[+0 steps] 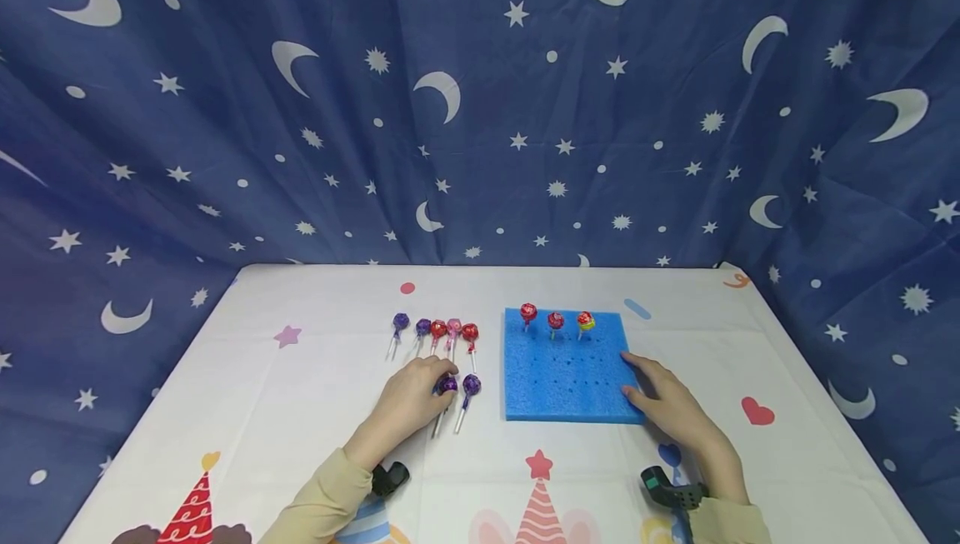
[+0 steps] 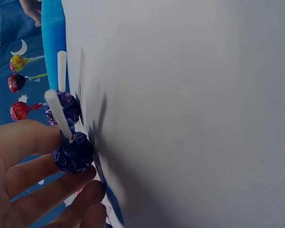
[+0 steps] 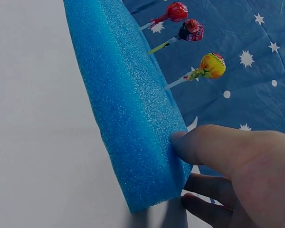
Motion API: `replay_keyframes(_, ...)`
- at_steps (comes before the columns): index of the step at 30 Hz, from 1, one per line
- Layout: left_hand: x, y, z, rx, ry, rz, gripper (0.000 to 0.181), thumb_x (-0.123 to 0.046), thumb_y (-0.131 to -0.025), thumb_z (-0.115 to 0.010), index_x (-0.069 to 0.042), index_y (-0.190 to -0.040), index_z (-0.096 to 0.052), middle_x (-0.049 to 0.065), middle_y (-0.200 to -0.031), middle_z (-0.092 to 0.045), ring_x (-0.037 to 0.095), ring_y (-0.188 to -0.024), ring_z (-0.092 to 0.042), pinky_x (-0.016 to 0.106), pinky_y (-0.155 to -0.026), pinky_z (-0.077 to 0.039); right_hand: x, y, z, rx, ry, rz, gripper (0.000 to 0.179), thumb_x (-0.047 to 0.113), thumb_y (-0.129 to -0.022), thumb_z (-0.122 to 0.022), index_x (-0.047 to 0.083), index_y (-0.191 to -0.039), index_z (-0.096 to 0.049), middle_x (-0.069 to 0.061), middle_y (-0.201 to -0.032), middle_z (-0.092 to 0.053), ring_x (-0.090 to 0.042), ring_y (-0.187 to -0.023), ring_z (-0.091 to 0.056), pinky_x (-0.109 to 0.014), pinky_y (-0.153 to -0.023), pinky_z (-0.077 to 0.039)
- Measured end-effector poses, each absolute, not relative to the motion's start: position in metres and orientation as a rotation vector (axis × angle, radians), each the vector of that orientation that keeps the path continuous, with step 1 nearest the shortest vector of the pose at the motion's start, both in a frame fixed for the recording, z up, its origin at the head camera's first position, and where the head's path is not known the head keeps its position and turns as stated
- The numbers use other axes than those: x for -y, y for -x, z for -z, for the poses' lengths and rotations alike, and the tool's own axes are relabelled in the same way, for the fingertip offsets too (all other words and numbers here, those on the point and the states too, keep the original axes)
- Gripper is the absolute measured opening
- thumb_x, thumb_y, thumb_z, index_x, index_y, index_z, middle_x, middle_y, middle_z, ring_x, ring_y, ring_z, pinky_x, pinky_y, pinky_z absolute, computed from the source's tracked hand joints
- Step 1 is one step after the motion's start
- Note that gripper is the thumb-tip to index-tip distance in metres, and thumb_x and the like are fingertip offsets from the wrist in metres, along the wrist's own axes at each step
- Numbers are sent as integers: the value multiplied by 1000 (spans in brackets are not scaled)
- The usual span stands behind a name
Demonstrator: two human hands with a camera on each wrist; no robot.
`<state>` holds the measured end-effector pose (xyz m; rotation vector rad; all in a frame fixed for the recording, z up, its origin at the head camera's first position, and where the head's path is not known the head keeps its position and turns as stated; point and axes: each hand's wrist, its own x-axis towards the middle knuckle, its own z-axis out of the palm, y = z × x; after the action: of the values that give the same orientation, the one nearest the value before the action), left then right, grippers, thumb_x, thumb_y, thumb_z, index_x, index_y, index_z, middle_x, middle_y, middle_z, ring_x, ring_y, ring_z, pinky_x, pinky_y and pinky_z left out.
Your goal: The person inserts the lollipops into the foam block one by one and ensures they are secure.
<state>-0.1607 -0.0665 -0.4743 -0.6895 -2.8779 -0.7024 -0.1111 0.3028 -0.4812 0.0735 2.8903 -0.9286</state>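
Note:
My left hand (image 1: 416, 398) is at the near end of the lollipops, with thumb and fingers about the head of a purple-wrapped lollipop (image 2: 73, 154). Its white stick points toward me. Right beside it lies another purple lollipop (image 1: 471, 386). At the right edge of a blue foam block (image 1: 566, 406), my right hand (image 1: 667, 398) rests with extended fingers, the thumb pressing near the front corner. A red lollipop (image 1: 528, 312), a dark red one (image 1: 556, 321) and a red-and-yellow one (image 1: 585, 321) stand upright along the block's back row.
Behind my left hand lies a row of lollipops: two purple, a red (image 1: 438, 329), a pink (image 1: 453, 326) and another red (image 1: 470, 332). Rows of small holes (image 1: 570, 361) dot the foam. A printed white cloth (image 1: 300, 402) covers the table; a blue star-and-moon curtain (image 1: 480, 111) hangs behind.

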Motion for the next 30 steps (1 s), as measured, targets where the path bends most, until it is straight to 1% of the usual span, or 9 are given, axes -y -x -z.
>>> replay_keyframes(4, 66, 160, 474, 2882, 695, 694, 23, -16, -78, -76, -11, -99, -71, 2, -91, -70, 21, -87, -65, 37, -74, -53, -302, 111, 482, -2890, -75, 924, 62, 29, -95, -57, 10, -149, -33, -27, -152, -30, -52, -140, -24, -70, -105, -23)
replay_keyframes(9, 66, 159, 473, 2891, 689, 688, 21, -15, -78, -75, -10, -98, -71, 1, -88, -69, 18, -82, -63, 34, -69, -51, -302, 111, 481, -2898, -68, 924, 62, 29, -95, -58, 9, -148, -33, -27, -152, -30, -52, -139, -24, -70, -104, -23)
replay_keyframes(17, 66, 158, 473, 2895, 660, 708, 18, -12, -77, -74, -10, -93, -69, -2, -81, -63, 9, -66, -50, 25, -60, -43, -303, 113, 481, -2908, -53, 921, 62, 29, -95, -58, 9, -148, -34, -27, -151, -31, -52, -139, -25, -70, -104, -24)
replay_keyframes(24, 64, 158, 471, 2860, 643, 711, 16, -13, -76, -75, -11, -90, -68, -3, -78, -59, 8, -63, -47, 23, -56, -38, -303, 114, 482, -2901, -49, 932, 62, 28, -95, -57, 8, -148, -33, -27, -151, -31, -52, -139, -25, -69, -105, -25)
replay_keyframes(30, 62, 157, 465, 2831, 612, 749, 18, -13, -77, -75, -11, -93, -68, -2, -79, -59, 7, -60, -45, 21, -53, -36, -304, 113, 483, -2910, -37, 932, 61, 26, -95, -57, 8, -148, -33, -27, -151, -31, -52, -139, -25, -69, -105, -25)
